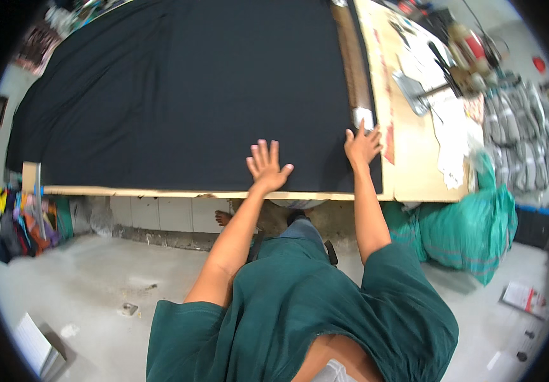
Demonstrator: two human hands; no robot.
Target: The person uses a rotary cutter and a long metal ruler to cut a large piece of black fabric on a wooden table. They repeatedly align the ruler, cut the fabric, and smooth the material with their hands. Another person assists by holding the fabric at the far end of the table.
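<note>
A wide sheet of black fabric (242, 83) covers most of the table, smooth in the middle and rippled toward its left side. My left hand (265, 169) lies flat on the fabric near the front edge, fingers spread. Close to the fabric's right edge, my right hand (363, 146) is also spread, its fingertips at the white near end of a long brown bar (355, 70). That bar lies lengthwise along the right side of the fabric. Neither hand grips anything.
Bare tan tabletop (408, 159) shows at the right, with a metal stand (414, 94) and white cloth or paper (451, 143) on it. A stuffed green sack (469, 232) sits below the right corner. Bundled grey pieces (521, 137) are stacked at far right; colourful cloths (20, 223) at left.
</note>
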